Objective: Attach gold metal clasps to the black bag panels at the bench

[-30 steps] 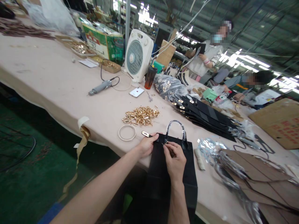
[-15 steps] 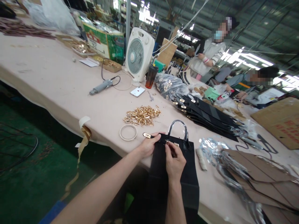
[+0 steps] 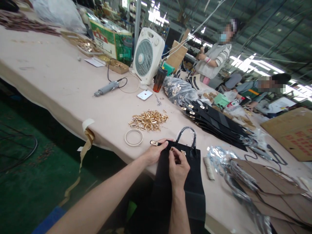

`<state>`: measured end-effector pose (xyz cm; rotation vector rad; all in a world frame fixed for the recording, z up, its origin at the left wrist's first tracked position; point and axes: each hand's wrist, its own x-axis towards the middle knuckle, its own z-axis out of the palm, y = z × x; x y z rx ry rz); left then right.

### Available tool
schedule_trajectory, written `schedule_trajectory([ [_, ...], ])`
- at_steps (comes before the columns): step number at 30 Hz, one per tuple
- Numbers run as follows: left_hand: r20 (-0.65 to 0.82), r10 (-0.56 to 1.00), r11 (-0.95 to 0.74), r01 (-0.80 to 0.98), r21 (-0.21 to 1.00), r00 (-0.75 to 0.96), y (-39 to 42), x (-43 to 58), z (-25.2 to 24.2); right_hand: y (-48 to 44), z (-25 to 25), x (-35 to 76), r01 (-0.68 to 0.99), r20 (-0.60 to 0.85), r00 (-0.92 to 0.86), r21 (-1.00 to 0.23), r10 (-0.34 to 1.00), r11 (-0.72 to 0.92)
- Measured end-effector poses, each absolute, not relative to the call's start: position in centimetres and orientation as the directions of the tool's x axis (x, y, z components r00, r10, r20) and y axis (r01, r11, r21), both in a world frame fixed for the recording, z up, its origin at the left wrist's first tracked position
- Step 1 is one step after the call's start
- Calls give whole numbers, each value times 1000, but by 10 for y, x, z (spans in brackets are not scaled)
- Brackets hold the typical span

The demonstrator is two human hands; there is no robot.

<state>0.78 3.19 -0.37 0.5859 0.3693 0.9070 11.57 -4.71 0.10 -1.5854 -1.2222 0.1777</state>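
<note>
A black leather panel with a looped handle hangs over the table's front edge. My left hand pinches its upper left corner, beside a tab with a gold plate. My right hand is closed at the panel's top, its fingertips on a small gold metal piece. Another gold fitting sits on the panel just right of those fingertips. Beyond my left hand lie a heap of gold fittings and a tape roll.
On the table are a grey electric screwdriver, a phone, a cup and a fan. Stacked black panels and brown panels lie right. Two people are beyond the table.
My right hand has shifted slightly left along the panel's top, still closed. My left hand keeps its hold on the corner. The standing person's arms have moved.
</note>
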Motion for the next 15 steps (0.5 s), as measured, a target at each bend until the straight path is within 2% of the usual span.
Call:
schedule_trajectory([
  [6,-37,838,425,-608,670,544,32,7,-8,-45,0,115,601,459,470,-792,754,108],
  [15,27,880,223,-463,858,475,34,4,-12,-43,-2,112,669,506,453,-737,734,95],
])
